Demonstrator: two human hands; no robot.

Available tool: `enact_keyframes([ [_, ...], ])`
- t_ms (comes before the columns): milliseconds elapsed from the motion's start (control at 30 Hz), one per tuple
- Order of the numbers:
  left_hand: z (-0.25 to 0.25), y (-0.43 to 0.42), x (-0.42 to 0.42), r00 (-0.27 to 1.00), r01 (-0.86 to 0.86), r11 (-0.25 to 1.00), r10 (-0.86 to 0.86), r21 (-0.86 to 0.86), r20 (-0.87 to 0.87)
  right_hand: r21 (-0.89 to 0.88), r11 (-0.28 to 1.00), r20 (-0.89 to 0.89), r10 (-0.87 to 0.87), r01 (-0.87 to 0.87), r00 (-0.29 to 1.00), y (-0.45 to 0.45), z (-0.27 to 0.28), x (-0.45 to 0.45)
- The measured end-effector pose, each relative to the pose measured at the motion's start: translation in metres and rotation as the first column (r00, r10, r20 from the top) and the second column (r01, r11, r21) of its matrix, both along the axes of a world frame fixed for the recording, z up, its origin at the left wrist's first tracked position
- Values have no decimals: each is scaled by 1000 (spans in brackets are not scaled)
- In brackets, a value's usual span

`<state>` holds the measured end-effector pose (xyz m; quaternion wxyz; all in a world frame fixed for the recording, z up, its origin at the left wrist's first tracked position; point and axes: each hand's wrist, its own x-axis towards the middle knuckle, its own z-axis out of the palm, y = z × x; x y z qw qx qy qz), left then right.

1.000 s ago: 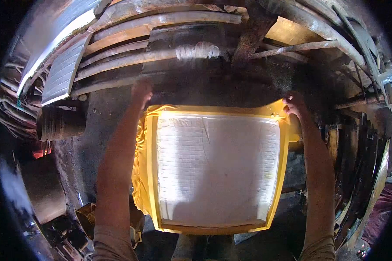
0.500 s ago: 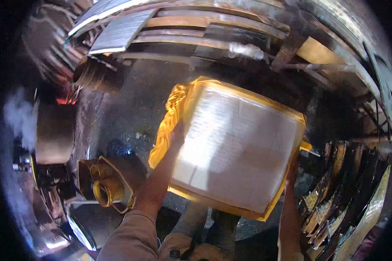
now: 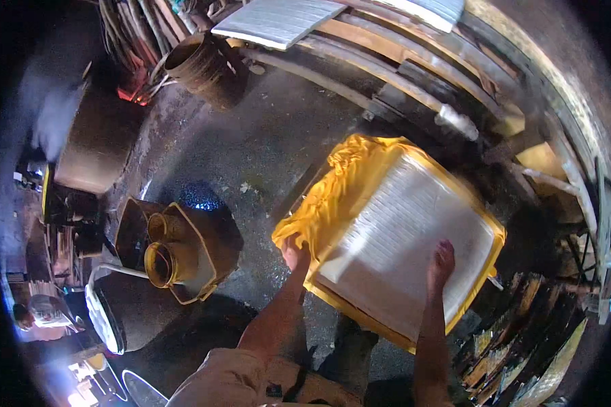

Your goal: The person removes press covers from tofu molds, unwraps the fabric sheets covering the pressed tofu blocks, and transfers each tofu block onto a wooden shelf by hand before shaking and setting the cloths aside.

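A square panel [image 3: 394, 251] with a white, shiny, ribbed face lies tilted in front of me. Yellow cloth [image 3: 349, 159] borders its edges and bunches in thick folds along its left side. My left hand [image 3: 295, 252] is closed on the bunched cloth at the panel's lower left. Over the right part of the white face is my right hand [image 3: 442, 261], fingers loosely bent, with nothing visible in it. Whether it touches the surface I cannot tell.
Left of me stands an angular container [image 3: 207, 295] holding yellow-brown cylindrical vessels. Beyond are a large drum [image 3: 98, 152], smoke, a glowing fire [image 3: 132, 88] and a rusty bucket [image 3: 204, 71]. Long poles [image 3: 366, 64] line the back. Dark, wax-streaked slats [image 3: 516, 339] stand at right.
My right hand has left the panel's right edge and is now over its white face. My left hand has shifted onto the bunched cloth. The view has turned, and the panel sits farther right.
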<state>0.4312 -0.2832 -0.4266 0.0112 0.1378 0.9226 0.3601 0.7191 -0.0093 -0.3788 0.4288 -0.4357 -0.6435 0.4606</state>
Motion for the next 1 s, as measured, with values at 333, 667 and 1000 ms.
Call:
enact_keyframes([
  [333, -85, -95, -94, 812, 462, 887, -432, 21, 393, -258, 820, 601, 550, -510, 580, 16, -42, -382],
  [667, -62, -94, -144, 794, 371, 926, -273, -76, 543, -49, 836, 929, 240, -547, 283, 65, -131, -431],
  [1000, 13, -107, -38, 722, 83, 893, -359, 442, 591, 501, 850, 686, -274, -164, 674, 101, -49, -366],
])
